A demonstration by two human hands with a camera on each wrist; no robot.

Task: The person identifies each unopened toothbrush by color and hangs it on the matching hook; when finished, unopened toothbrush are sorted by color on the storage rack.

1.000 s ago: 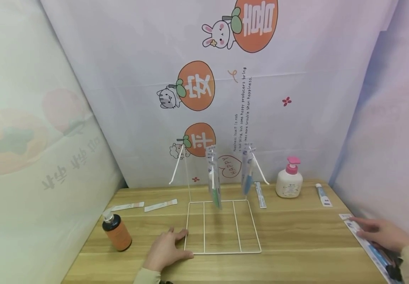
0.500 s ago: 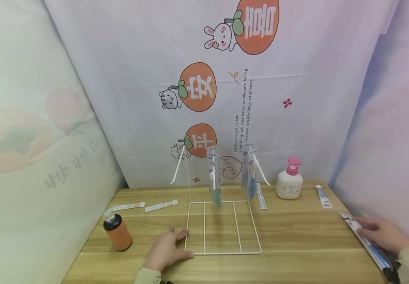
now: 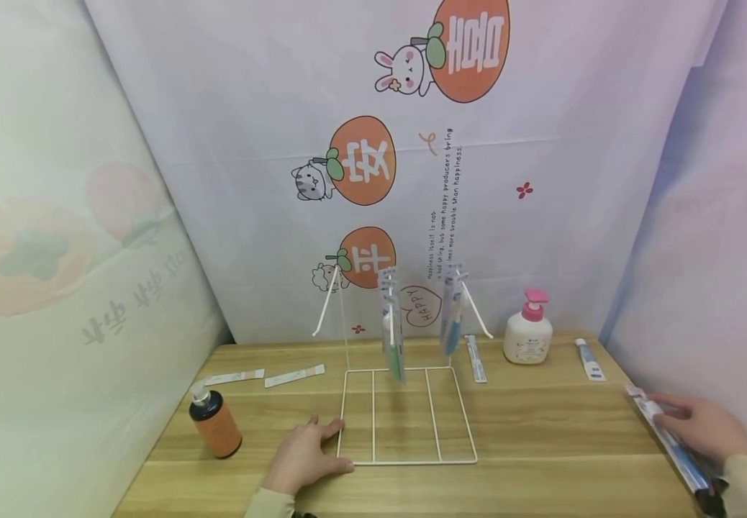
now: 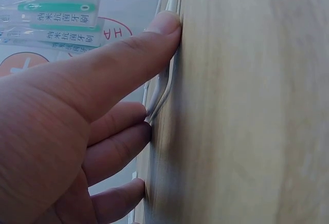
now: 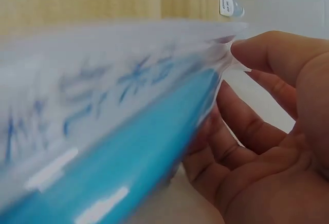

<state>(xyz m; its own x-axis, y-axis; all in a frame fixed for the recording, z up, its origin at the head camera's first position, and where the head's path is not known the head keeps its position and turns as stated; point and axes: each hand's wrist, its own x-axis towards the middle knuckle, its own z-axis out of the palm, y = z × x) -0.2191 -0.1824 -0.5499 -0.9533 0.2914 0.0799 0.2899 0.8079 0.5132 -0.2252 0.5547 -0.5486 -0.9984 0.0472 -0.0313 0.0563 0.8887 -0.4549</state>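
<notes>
The left hand [image 3: 305, 455] lies flat on the desk [image 3: 542, 439], fingers straight, touching the white wire rack [image 3: 406, 414]. The right hand [image 3: 704, 426] has its grip pinched on a toothbrush pack [image 3: 668, 435].

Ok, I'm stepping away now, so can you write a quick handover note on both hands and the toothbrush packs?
Left hand: flat on the table, fingers straight, thumb against the front-left corner of the rack base.
Right hand: pinches a blue toothbrush pack at the table's right edge; the pack is not yet lifted clear.
Done: two packs hang on the rack, green pack on the middle hook, blue hung pack on the right hook.
Left: the left hook is bare. One more pack lies flat behind the rack.
</notes>
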